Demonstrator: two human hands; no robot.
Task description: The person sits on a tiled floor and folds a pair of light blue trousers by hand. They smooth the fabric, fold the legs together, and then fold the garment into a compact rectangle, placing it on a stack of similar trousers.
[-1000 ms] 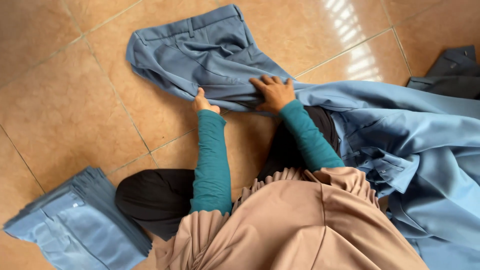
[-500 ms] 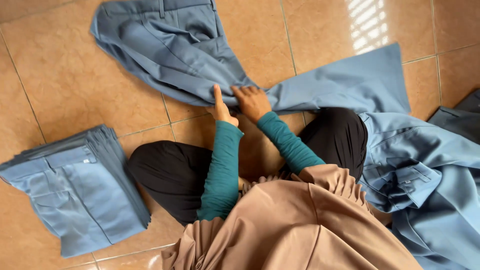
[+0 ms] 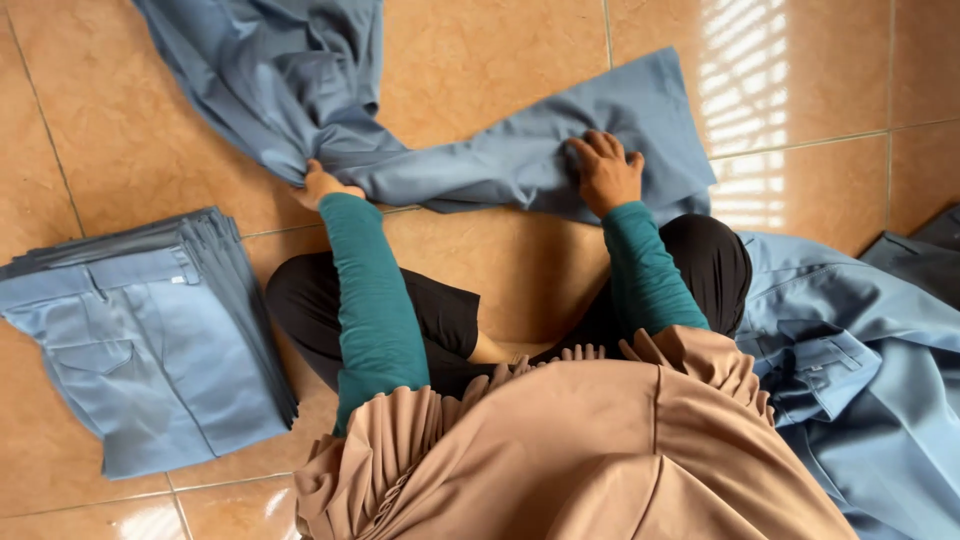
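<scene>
A pair of grey-blue trousers (image 3: pixel 480 160) lies spread on the tan tiled floor in front of me, waist end at the upper left and one leg stretching right. My left hand (image 3: pixel 322 185) pinches the cloth near the crotch, fingers closed on it. My right hand (image 3: pixel 605 170) presses flat on the trouser leg near its hem, fingers apart. Both arms wear teal sleeves. I sit cross-legged in black trousers with a tan pleated garment over my lap.
A neat stack of folded grey-blue trousers (image 3: pixel 150 340) sits on the floor at my left. A loose heap of the same garments (image 3: pixel 860 370) lies at my right. Sunlight stripes fall on the tiles (image 3: pixel 760 110) at the upper right.
My hands, together a second ago, have moved apart: the right hand slid out along the trouser leg to the right while the left stayed at the crotch. The view shifted left and down.
</scene>
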